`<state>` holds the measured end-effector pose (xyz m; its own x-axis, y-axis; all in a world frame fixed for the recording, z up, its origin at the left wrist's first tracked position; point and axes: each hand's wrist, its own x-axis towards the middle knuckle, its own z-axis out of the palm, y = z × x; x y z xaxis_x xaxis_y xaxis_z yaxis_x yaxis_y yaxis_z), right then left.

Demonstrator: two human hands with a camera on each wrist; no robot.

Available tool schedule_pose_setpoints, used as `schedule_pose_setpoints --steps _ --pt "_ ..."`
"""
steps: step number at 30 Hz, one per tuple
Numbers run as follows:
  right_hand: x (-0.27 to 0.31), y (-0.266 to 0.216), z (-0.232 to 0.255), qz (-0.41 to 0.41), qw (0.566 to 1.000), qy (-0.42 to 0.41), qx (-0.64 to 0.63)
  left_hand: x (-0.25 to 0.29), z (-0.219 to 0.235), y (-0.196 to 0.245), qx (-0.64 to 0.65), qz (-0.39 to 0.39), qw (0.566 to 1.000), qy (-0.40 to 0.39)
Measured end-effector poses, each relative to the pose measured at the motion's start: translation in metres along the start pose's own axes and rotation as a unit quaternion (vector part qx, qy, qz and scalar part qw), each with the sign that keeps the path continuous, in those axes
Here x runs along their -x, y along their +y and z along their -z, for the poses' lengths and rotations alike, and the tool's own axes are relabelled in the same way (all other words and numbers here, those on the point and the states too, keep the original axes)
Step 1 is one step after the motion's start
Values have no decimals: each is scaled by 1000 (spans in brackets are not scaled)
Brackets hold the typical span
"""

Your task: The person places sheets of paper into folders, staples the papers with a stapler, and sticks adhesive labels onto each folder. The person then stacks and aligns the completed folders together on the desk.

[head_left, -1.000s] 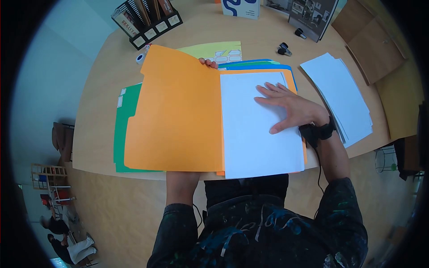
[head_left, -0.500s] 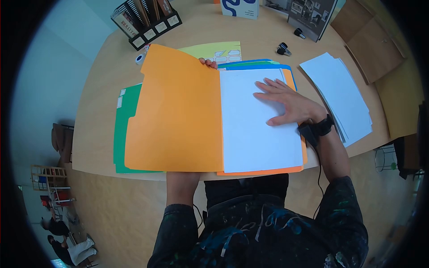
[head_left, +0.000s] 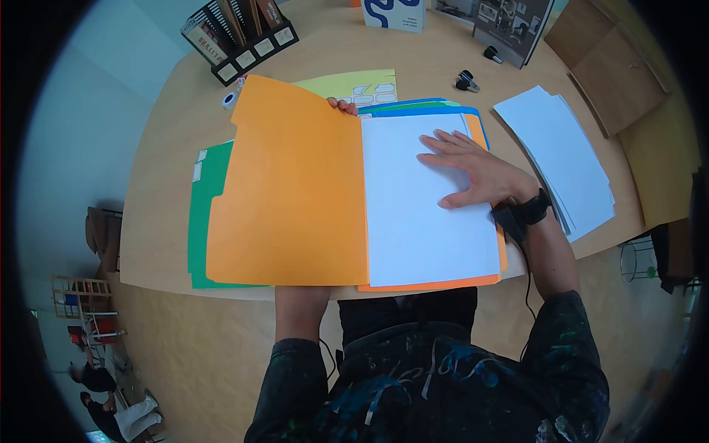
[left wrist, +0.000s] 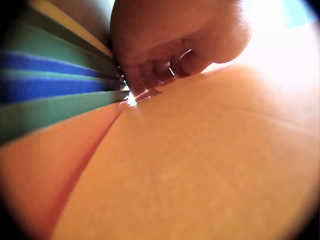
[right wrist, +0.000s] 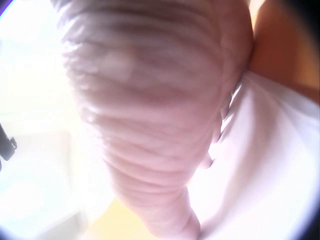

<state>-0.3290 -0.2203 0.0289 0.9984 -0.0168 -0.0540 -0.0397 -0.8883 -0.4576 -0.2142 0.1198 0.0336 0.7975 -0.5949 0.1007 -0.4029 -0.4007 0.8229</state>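
- Hands, two: left hand (head_left: 343, 106) with fingers bent over a card edge; right hand (head_left: 480, 168) with fingers spread apart, gripping nothing.
- Green folder (head_left: 202, 221), far left: partly covered, projecting past the orange cover, labels at its outer edge.
- Orange folder (head_left: 295, 192), centre: spread wide near the front edge of the table, cover to the left, back panel to the right, further folders beneath. Thin card by its look; judged light, springy, fairly smooth, apt to crease if folded sharply. Best hold: top edge beside the fold, or the free left edge with its cut tab.
- Left hand, pose: forearm passes under the cover; fingertips curl over the top edge close to the fold, holding the folder there. Thumb not visible from the head.
- Yellow-green folder (head_left: 343, 80): lying behind the cover, white labels on it.
- White paper (head_left: 428, 229): on the back panel, right of the fold. Judged light, limp, prone to slide; suited to a flat palm or a hold by its lower edge.
- Right hand, pose: rests on the paper's upper right, thumb held away from the fingers, forearm entering from the lower right.
- Loose white sheets (head_left: 557, 159), far right: fanned stack, apart from the folder.
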Motion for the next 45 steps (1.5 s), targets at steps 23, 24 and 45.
schedule_pose_setpoints --steps 23,24,45 --pt "-73 126 49 -158 843 469 209 3 -4 3 20 4 999 -24" --pt "-78 124 53 -160 841 473 208 1 -3 3 18 -1 999 -26" --pt "-158 -6 33 -85 991 97 46 -1 6 -12 -22 -10 999 -28"
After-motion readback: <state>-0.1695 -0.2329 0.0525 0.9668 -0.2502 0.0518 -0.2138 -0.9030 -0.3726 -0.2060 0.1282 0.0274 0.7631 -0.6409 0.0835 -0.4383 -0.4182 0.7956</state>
